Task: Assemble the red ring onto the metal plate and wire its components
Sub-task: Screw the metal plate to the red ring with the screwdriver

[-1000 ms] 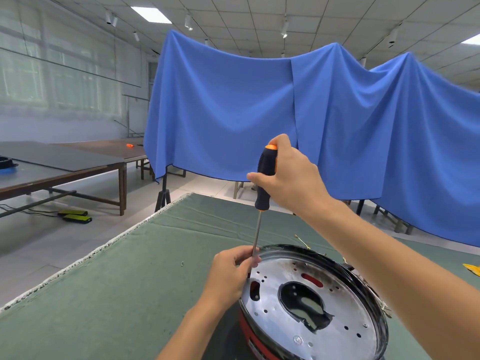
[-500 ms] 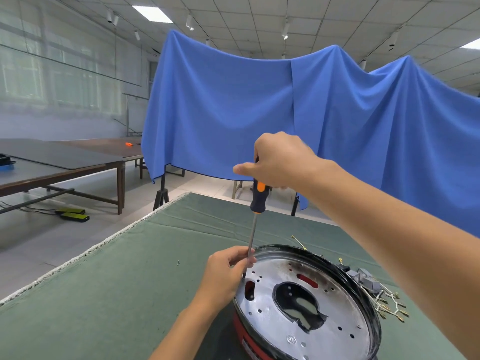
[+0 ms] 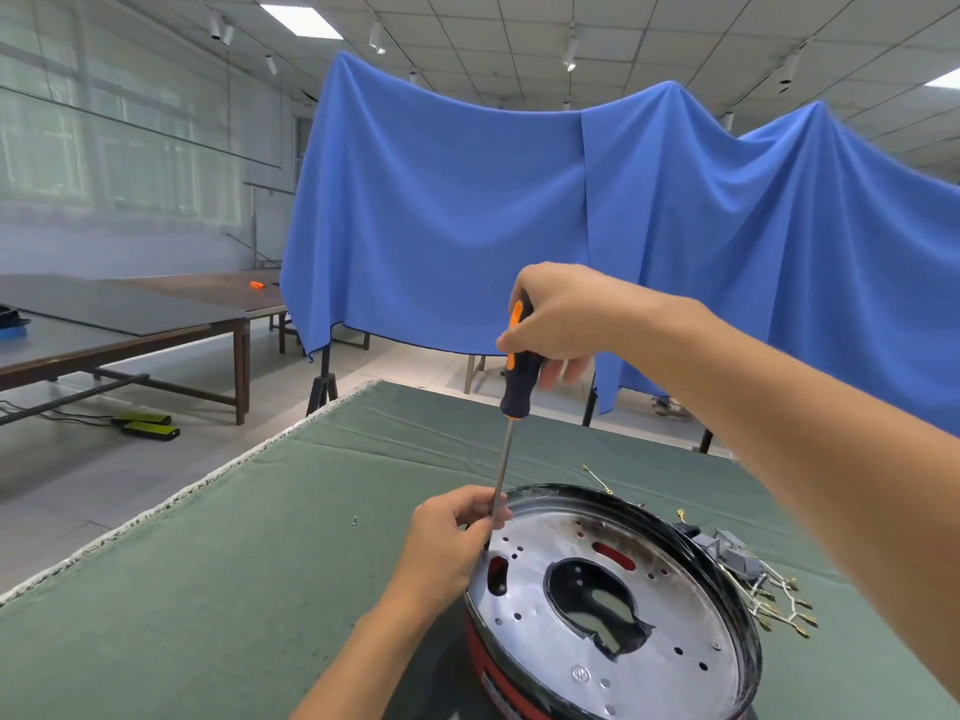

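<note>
On green felt table [image 3: 218, 589] before blue drapes [image 3: 467, 200], right hand [image 3: 561, 319] grips screwdriver [image 3: 514, 376], left hand [image 3: 452, 532] pinches its shaft.

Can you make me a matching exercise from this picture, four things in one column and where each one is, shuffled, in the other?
Things:
1. screwdriver handle
2. screwdriver shaft
3. metal plate
4. loose wires

Places:
A. on the green mat, right of the plate
B. held by the right hand
C. set in the black rim above the red ring
D. pinched by the left hand

Pairs: 1-B, 2-D, 3-C, 4-A
</note>
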